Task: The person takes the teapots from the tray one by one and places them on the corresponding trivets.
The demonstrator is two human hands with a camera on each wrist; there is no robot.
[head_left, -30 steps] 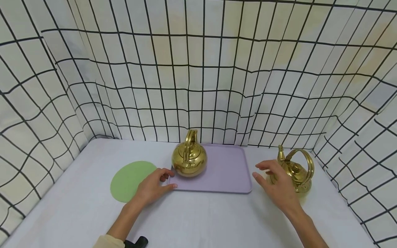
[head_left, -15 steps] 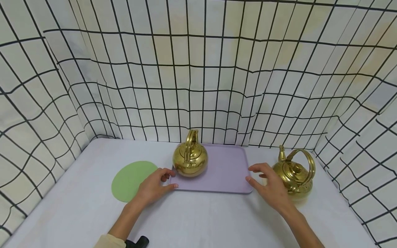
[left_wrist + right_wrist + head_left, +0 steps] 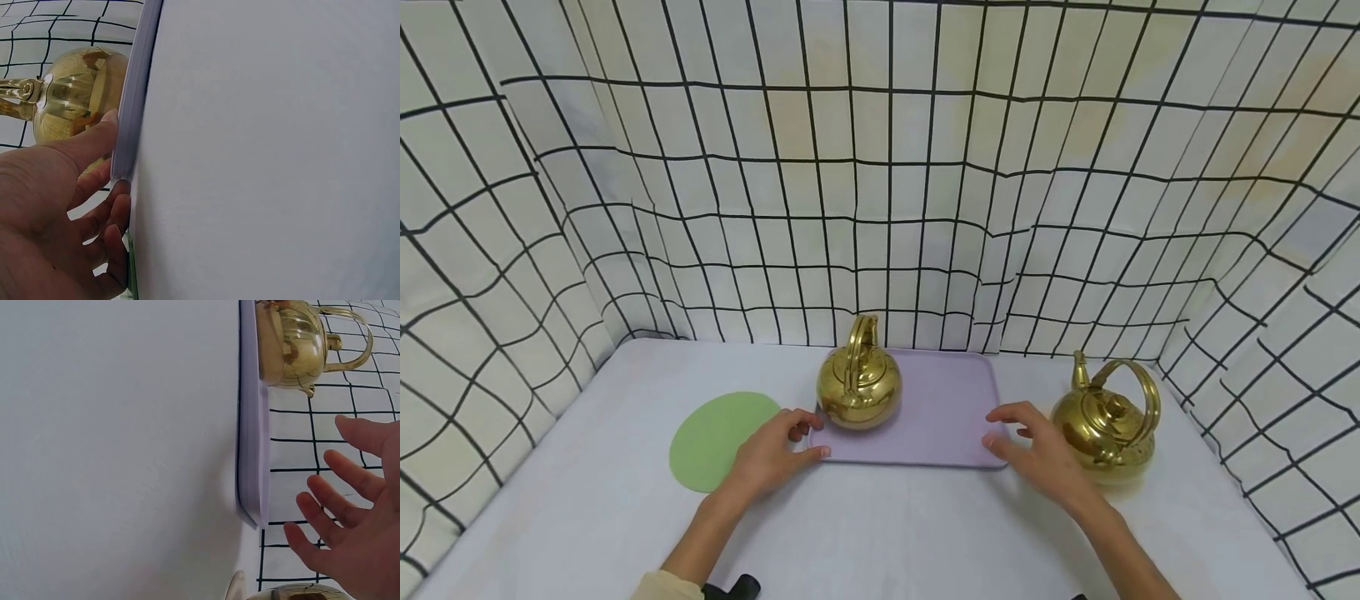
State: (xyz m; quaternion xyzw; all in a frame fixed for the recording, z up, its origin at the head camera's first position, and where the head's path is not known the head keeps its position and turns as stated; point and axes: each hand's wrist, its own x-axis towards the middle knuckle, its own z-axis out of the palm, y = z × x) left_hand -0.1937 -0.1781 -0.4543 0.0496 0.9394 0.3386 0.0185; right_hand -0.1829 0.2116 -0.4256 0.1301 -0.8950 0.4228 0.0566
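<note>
A lilac rectangular tray (image 3: pixel 940 408) lies on the white table. On its left part stands a brass kettle (image 3: pixel 859 390) with an arched handle. My left hand (image 3: pixel 771 454) holds the tray's front left corner; in the left wrist view its thumb (image 3: pixel 111 119) rests on the rim and the other fingers curl beside the corner. Over the tray's right edge, my right hand (image 3: pixel 1037 454) has its fingers spread, and the right wrist view shows it apart from the tray (image 3: pixel 255 425). A second brass kettle (image 3: pixel 1105 429) stands just beyond the right hand, partly hidden by it.
A flat green round mat (image 3: pixel 718 442) lies left of the tray, partly behind the left hand. White walls with a black grid (image 3: pixel 887 192) enclose the table (image 3: pixel 880 533) at the back and sides. A black object (image 3: pixel 741 587) shows beside the left sleeve.
My right hand has moved left, away from the second kettle and over the tray's right edge. The left hand, tray and kettles have stayed in place.
</note>
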